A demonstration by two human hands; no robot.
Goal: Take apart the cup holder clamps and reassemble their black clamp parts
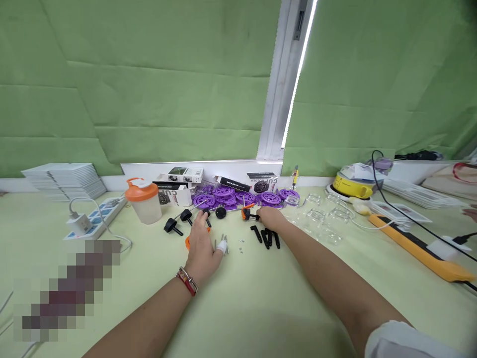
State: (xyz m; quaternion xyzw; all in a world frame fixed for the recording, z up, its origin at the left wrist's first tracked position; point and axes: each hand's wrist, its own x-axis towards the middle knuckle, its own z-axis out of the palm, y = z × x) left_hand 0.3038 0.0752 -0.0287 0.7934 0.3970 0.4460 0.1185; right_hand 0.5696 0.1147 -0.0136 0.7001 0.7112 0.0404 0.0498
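My left hand lies palm down on the pale green table, fingers together, covering an orange part; its thumb tip wears a white wrap beside some metal pins. My right hand reaches farther out and closes on a small black and orange part. Several black sticks lie just below that hand. Black knobbed pegs sit left of my left hand. A pile of purple wheels lies behind both hands.
An orange-lidded shaker bottle and a power strip stand at the left. Small boxes line the sill. Clear plastic cups, a yellow device and an orange-yellow bar lie to the right.
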